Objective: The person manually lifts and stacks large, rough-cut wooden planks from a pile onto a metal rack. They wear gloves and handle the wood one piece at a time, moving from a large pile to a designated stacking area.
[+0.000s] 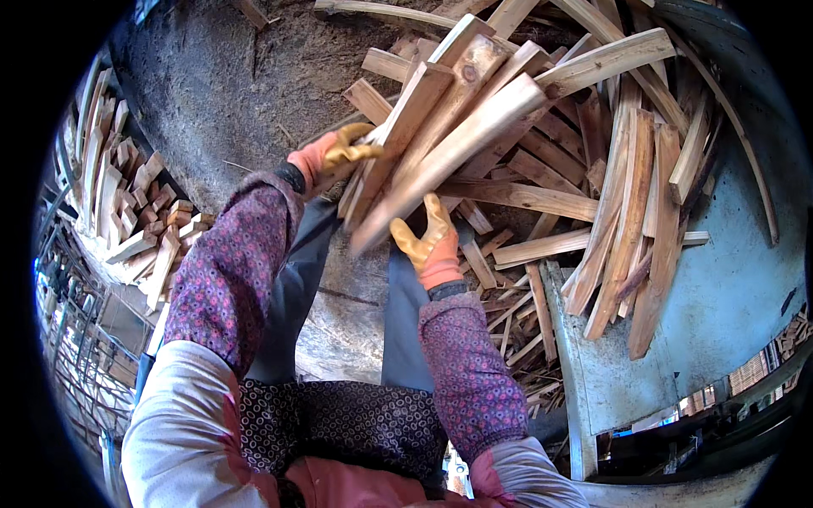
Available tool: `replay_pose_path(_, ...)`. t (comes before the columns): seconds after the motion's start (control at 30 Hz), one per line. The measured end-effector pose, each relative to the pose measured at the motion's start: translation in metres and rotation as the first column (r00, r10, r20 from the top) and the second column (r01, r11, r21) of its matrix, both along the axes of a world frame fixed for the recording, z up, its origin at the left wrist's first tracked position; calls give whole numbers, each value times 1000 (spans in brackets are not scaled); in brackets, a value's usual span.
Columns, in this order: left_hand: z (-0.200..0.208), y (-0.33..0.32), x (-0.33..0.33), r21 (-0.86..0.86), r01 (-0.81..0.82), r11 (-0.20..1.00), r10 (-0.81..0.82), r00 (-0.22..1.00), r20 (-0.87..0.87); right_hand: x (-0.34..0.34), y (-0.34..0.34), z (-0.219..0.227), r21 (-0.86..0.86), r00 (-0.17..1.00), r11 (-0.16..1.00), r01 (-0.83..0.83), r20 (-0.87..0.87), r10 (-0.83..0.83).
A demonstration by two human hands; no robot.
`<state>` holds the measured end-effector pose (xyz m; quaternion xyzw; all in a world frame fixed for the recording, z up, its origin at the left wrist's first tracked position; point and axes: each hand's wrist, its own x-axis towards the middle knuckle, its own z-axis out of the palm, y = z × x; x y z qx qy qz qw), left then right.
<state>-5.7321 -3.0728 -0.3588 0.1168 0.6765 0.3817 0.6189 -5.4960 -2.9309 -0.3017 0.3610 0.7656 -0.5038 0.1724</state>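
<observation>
A bundle of long sawn wooden planks [453,157] slants up and to the right in front of me, its near ends blurred by motion. My left hand [334,157], in an orange glove with a yellow palm, is closed at the bundle's left side, its fingers against the planks. Just below the bundle's right side is my right hand [430,244], gloved the same way. Its thumb and fingers are spread apart, with the fingertips close to the lowest plank; whether they touch it I cannot tell.
More loose planks [550,161] lie heaped beyond and to the right, several across a pale blue metal surface [720,254]. Another stack of cut wood [140,212] stands at the left. Thin offcuts [525,339] lie beside my right forearm. Dusty ground [212,93] spreads at the far left.
</observation>
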Motion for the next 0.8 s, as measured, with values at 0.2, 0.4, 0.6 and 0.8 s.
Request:
replay_pose_path(0.2, -41, 9, -5, -29, 13, 999, -9, 992, 125, -60, 125, -81, -211, 343, 342, 916, -35, -939)
replay_pose_path(0.4, -74, -18, 14, 300, -204, 932, 142, 966, 218, -127, 173, -123, -498, 463, 336, 799, 155, -873)
replay_pose_path(0.6, -91, -76, 15, 275, -84, 958, 75, 996, 44, -140, 136, 63, 188, 898, 948, 257, -409, -162)
replay_pose_path(0.8, -46, -12, -1, -115, 120, 986, -99, 980, 171, 28, 72, -43, -209, 980, 966, 152, 162, -119)
